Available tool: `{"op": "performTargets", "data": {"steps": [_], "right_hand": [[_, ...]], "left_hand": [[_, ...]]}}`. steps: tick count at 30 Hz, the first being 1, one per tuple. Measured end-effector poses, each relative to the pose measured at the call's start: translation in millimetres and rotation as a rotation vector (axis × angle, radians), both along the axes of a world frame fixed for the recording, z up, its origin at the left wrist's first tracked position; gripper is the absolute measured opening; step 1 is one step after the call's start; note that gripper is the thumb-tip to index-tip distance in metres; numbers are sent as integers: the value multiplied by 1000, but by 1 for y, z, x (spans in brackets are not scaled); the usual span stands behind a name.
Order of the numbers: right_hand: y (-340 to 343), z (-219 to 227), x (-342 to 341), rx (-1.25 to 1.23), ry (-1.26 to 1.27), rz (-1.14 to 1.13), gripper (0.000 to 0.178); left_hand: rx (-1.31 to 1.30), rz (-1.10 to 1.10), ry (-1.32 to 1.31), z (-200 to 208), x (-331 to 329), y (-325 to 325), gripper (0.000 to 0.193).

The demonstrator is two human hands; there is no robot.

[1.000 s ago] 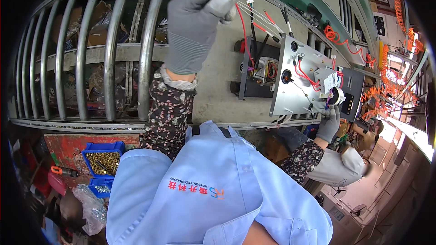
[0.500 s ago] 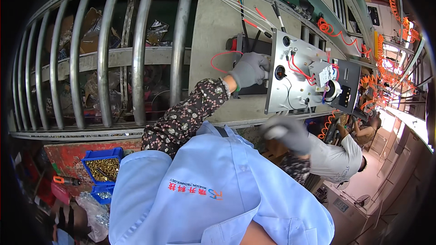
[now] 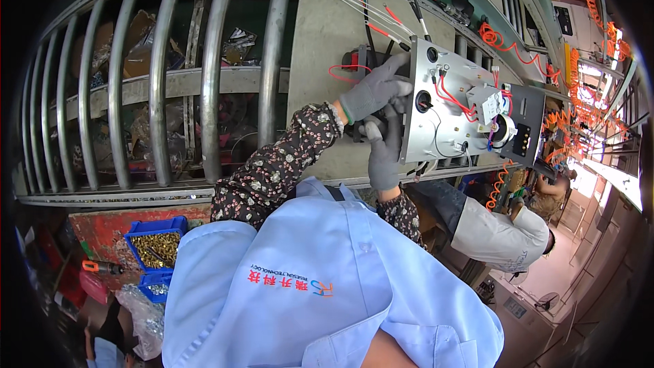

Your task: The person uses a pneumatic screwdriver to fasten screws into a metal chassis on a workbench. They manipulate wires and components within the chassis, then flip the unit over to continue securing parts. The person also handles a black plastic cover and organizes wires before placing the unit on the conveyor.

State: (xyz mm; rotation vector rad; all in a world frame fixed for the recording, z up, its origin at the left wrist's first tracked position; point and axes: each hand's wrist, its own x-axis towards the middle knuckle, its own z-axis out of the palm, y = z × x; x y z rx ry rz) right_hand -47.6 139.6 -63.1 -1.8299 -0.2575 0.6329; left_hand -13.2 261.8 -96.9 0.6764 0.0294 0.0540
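Note:
A silver metal panel (image 3: 446, 112) stands tilted on the board, with red wires, a white-labelled box (image 3: 488, 105) and a round coil-like part (image 3: 503, 131) on its face. My left hand (image 3: 375, 92), in a grey glove, is at the panel's left edge with its fingers bent inward. Just below it, my gloved right hand (image 3: 385, 153) points upward, thumb and fingers bent close to the left hand's fingertips. Whatever the fingers hold is hidden beside the panel. A dark part with a red wire loop (image 3: 332, 71) lies behind my hands. White-plugged cables (image 3: 361, 1) stick out beyond the panel.
Metal rollers (image 3: 211, 82) run along the left. Blue bins (image 3: 155, 240) with brass-coloured fittings sit at lower left, near an orange-and-black tool (image 3: 101, 267). A dark panel (image 3: 531, 126) adjoins the silver one. A person in a grey shirt (image 3: 494, 235) works at right.
My right hand has moved up and left from below the panel to join my left hand. The left hand has turned slightly at the edge. The panel has shifted slightly right.

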Motion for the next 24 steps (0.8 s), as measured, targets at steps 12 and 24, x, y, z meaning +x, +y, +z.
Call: {"op": "performTargets", "data": {"steps": [12,24], "right_hand": [[-103,-21,5,251,336,-7,19],[-126,13,21,-494,153,273,21]], "left_hand": [[640,328,424,31,8,-40,89],[1277,799,271,40,5,-27,42]]}}
